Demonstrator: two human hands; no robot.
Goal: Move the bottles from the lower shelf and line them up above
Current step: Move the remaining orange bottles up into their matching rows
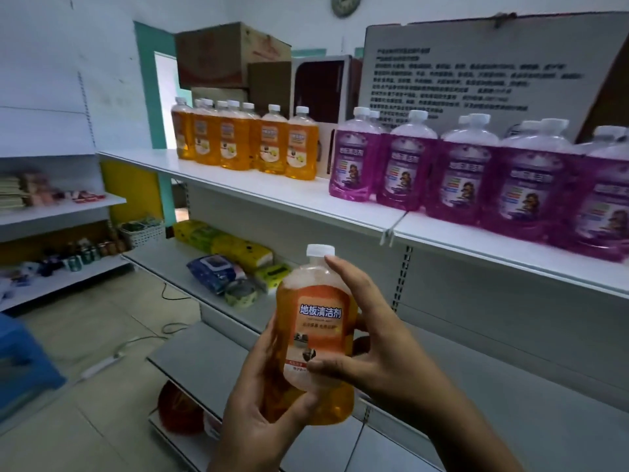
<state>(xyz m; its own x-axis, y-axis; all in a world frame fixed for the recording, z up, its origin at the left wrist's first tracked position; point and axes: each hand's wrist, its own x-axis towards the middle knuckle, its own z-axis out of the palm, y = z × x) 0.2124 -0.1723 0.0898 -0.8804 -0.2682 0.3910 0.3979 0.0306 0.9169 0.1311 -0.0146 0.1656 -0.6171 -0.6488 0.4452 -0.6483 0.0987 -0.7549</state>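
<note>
Top shelf point(258, 185): orange point(272, 144), purple btls point(408, 165).

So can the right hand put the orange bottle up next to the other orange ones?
Probably yes. The right hand and left hand both grip the orange bottle in front of the shelves. The top shelf has bare space in front of the orange row, and nothing blocks the way up.

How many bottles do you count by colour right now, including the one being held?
Orange bottles on the top shelf: 8, counted by caps
Held orange bottle: 1
Purple bottles on the top shelf: at least 9; the row runs off the right edge of the frame
Total: at least 18
</note>
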